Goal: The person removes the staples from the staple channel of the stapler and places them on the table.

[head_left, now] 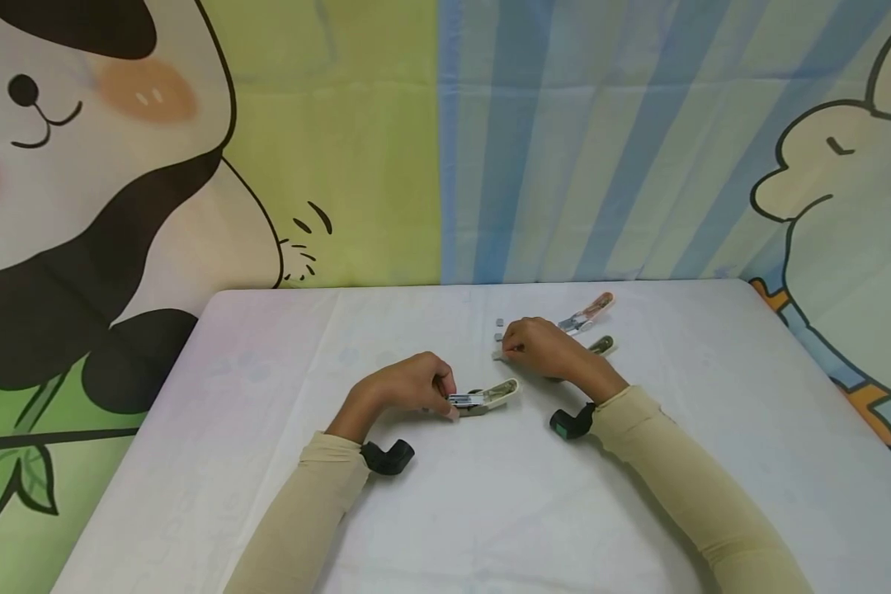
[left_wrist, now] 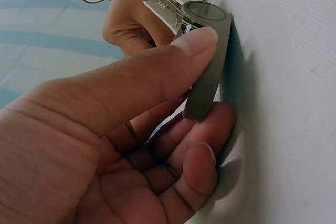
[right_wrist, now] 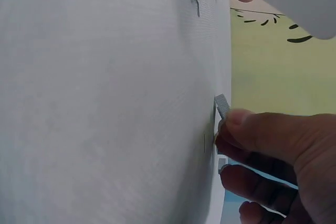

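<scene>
The left hand (left_wrist: 105, 145) pinches the open stapler (left_wrist: 202, 51) by its rigid grey arm, thumb on top; the right hand (right_wrist: 278, 166) pinches a staple strip (right_wrist: 222, 105) off the table (head_left: 490, 495); light, brittle, best held by its sides.

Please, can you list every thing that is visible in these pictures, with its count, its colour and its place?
open stapler: one, cream and grey, table centre, gripped by left hand
other staplers: two, pale, beyond right hand
staple strips: a few, grey, beside right hand; one at its fingertips
table: one, white cloth
backdrop: one, cartoon animals, behind the table
left hand: one, holds stapler
right hand: one, touches staple strip
sleeves: two, beige
</scene>
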`<state>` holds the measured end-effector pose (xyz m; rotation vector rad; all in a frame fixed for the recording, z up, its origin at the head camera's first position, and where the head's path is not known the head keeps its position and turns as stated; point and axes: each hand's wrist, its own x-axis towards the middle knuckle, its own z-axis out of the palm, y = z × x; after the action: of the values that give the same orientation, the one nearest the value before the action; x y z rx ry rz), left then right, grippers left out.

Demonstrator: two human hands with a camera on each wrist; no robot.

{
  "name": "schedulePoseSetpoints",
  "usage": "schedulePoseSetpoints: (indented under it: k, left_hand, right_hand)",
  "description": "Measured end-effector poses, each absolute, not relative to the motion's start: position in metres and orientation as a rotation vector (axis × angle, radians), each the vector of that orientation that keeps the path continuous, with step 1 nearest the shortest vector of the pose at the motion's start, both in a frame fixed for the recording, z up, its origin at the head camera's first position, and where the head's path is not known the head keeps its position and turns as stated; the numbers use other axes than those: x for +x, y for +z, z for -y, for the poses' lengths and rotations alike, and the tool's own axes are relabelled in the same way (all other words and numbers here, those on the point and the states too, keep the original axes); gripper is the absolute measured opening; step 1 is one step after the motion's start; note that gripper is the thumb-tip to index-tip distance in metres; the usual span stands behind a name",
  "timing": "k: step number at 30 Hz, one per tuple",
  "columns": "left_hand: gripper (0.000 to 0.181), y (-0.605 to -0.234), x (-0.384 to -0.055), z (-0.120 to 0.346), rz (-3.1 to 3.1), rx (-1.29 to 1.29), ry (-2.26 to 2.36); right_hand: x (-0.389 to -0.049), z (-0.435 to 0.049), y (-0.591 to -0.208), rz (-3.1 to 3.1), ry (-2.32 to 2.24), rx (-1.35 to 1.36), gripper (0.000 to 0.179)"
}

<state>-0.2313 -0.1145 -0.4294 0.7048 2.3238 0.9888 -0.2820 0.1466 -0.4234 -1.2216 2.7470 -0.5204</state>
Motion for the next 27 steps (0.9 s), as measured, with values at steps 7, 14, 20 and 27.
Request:
schedulePoseSetpoints:
  k: [7, 14, 20, 27]
  left_hand:
    - [0.018, -0.429, -0.230, 0.114, -2.326, 0.702, 0.987]
    - [0.018, -0.429, -0.230, 0.115, -2.331, 0.690, 0.985]
    - [0.017, -0.430, -0.232, 0.114, -2.316, 0.711, 1.002]
    - [0.015, -0.431, -0.229, 0.107, -2.314, 0.753, 0.974]
  right_hand:
    - [-0.281, -0.149, -0.423, -2.757, -0.524, -1.167, 0.005]
    - [-0.273, -0.149, -0.415, -2.711, -0.627, -1.175, 0.017]
    - [-0.246, -0.149, -0.393, -2.440, -0.742, -1.156, 0.027]
    - [-0.229, -0.149, -0.382, -2.460, -0.589, -1.210, 0.022]
